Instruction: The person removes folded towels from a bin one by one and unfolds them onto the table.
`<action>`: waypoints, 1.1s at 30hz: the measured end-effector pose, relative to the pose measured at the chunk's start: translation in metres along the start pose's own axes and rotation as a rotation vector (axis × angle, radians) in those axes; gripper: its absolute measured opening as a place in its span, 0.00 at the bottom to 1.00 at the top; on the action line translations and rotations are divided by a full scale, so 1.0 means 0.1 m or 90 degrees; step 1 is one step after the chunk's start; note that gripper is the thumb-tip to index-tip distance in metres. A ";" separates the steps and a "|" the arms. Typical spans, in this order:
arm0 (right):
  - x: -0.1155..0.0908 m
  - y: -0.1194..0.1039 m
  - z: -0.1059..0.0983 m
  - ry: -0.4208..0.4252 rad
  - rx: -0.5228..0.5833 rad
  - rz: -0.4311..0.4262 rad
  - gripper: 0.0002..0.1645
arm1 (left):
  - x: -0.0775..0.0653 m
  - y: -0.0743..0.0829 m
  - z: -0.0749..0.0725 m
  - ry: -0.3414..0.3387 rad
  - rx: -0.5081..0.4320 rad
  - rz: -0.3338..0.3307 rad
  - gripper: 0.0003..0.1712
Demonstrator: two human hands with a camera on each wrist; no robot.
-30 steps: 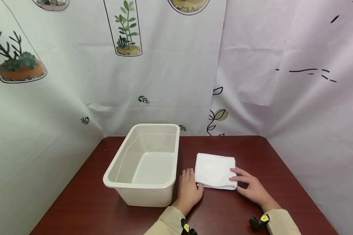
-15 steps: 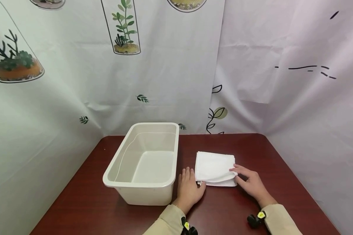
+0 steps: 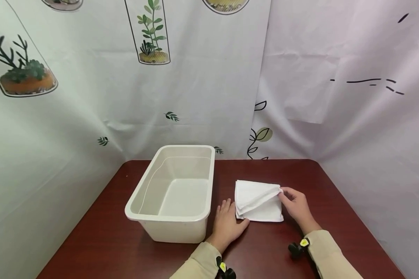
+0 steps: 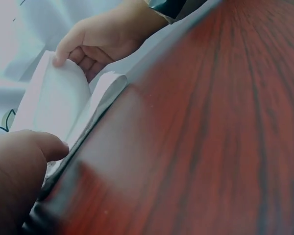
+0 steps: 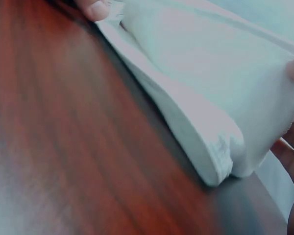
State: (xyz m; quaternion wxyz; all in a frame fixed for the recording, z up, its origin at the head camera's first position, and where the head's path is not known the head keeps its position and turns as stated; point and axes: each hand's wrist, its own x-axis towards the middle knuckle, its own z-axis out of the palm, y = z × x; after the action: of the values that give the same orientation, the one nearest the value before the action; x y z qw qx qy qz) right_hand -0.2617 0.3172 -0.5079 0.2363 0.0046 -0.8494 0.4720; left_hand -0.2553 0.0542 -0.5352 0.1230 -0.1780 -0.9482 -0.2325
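A white folded cloth (image 3: 253,197) lies on the table, its top layer lifted at the near right corner. My right hand (image 3: 296,205) pinches that raised corner between thumb and fingers; the right wrist view shows the layer (image 5: 201,63) standing up from the folds under it. At the cloth's left edge my left hand (image 3: 227,226) lies with its fingers straight, its thumb at the near left corner. In the left wrist view the left thumb (image 4: 51,147) touches the cloth's edge, and the right hand (image 4: 103,36) holds the lifted part.
A cream plastic basin (image 3: 171,230) with nothing in it stands left of the left hand, close to it. The dark red wooden table (image 3: 265,252) ends at a white printed curtain (image 3: 202,97) behind and at both sides.
My right hand has taken the cloth's near right corner and lifted it up and away, folding the top layer back. The left hand has stayed nearly in place at the left edge.
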 end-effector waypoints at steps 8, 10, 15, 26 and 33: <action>0.12 -0.10 0.01 0.038 0.065 0.021 0.12 | 0.03 0.00 -0.01 0.039 -0.039 0.040 0.36; 0.15 -0.11 0.01 0.043 0.075 0.022 0.13 | 0.03 0.00 -0.02 0.041 -0.048 0.048 0.34; 0.23 -0.13 0.01 0.043 0.088 0.025 0.14 | 0.01 0.00 -0.03 0.033 -0.068 0.054 0.31; 0.58 -0.22 0.01 0.031 0.100 0.017 0.15 | -0.03 0.00 -0.05 0.023 -0.042 0.062 0.29; 0.80 -0.26 0.01 0.037 0.084 0.018 0.17 | -0.05 0.02 -0.05 0.008 -0.033 0.054 0.28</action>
State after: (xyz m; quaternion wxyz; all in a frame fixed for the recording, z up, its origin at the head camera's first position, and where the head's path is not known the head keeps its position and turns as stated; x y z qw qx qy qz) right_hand -0.3271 0.3191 -0.4548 0.2532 -0.0059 -0.8093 0.5299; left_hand -0.2494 0.0522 -0.5311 0.1340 -0.2198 -0.9327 -0.2528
